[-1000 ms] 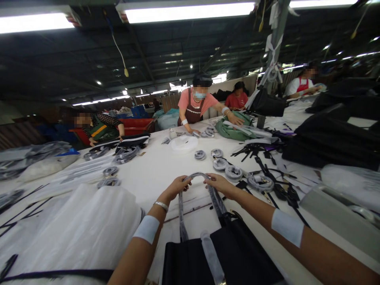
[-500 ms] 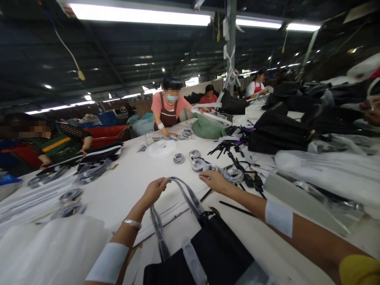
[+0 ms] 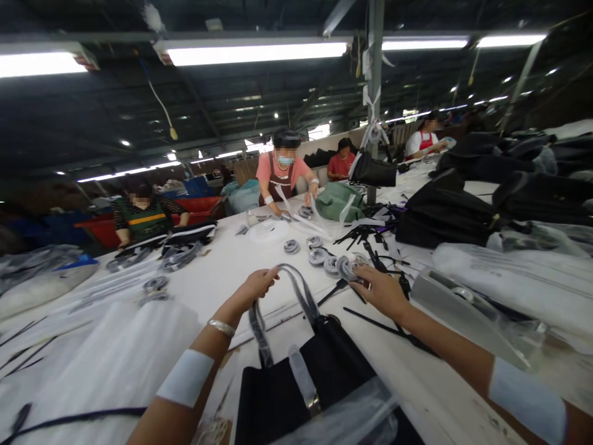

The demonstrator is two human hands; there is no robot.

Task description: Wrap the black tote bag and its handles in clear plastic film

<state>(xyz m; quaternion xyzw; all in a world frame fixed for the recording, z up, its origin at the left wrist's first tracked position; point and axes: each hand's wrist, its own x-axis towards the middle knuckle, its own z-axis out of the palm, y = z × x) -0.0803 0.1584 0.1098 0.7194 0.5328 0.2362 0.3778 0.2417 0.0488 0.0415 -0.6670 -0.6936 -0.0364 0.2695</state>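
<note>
A black handbag (image 3: 338, 364) lies in front of me, with clear film over its lower part and a wrapped tab on its front. My left hand (image 3: 257, 285) is closed around its film-wrapped handles (image 3: 296, 285), holding them up above the bag. Out to the right, my right hand (image 3: 382, 290) grips a coiled strap (image 3: 345, 269) wrapped in greyish film, with metal fittings by the fingertips. More coiled straps (image 3: 317, 256) lie just beyond it on the white table (image 3: 231, 253).
Black straps (image 3: 375, 324) lie near my right forearm. Black bags (image 3: 445, 213) and a clear-grey holder (image 3: 463, 315) stand at right. White foam sheets (image 3: 115, 358) cover the left. Across the table, a person in a brown apron (image 3: 282, 185) handles coils; other people work further off.
My right hand has moved onto a coiled strap and taken hold of it; before, it hovered with nothing in it. My left hand keeps the handles. The view has turned left.
</note>
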